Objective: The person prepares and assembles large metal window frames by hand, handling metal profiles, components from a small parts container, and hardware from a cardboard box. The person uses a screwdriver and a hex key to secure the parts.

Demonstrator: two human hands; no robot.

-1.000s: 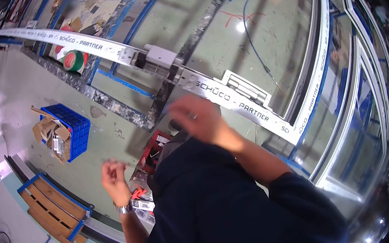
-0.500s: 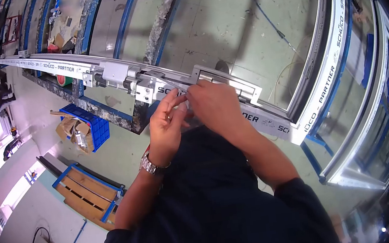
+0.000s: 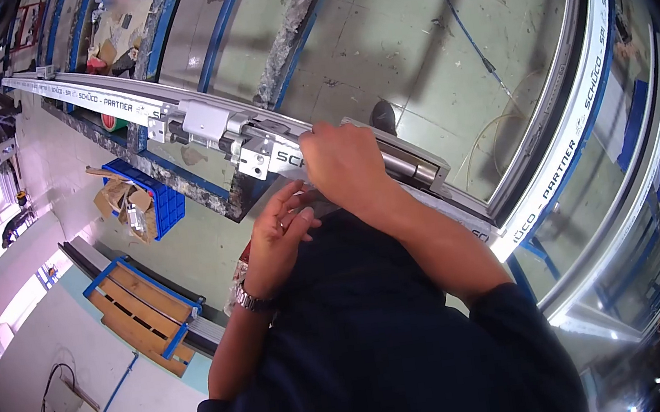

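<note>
My right hand (image 3: 344, 163) is closed over the near rail of a silver metal frame (image 3: 107, 101), its fingers around the left end of a silver metal bracket (image 3: 427, 171). The bracket lies along the rail, tilted, with a bright rounded bar in it. The gripped end is hidden by my knuckles. My left hand (image 3: 277, 227), with a watch on the wrist, hovers just below the rail. Its fingers are loosely bent and apart, with nothing visible in them. Left of my hands, a silver hardware block (image 3: 208, 120) and a plate with holes (image 3: 256, 159) sit on the rail.
Blue work supports (image 3: 221, 26) run under the frame. Left of me are a blue crate (image 3: 170, 209) with cardboard and a wooden-slatted pallet (image 3: 141, 307). A hose (image 3: 460, 25) hangs inside the frame, near a dark shoe (image 3: 383, 117). More frames (image 3: 624, 252) stand right.
My left hand has drawn down from the rail, away from my right hand. My right hand has shifted slightly left over the bracket, which has turned from lying flat to a tilt.
</note>
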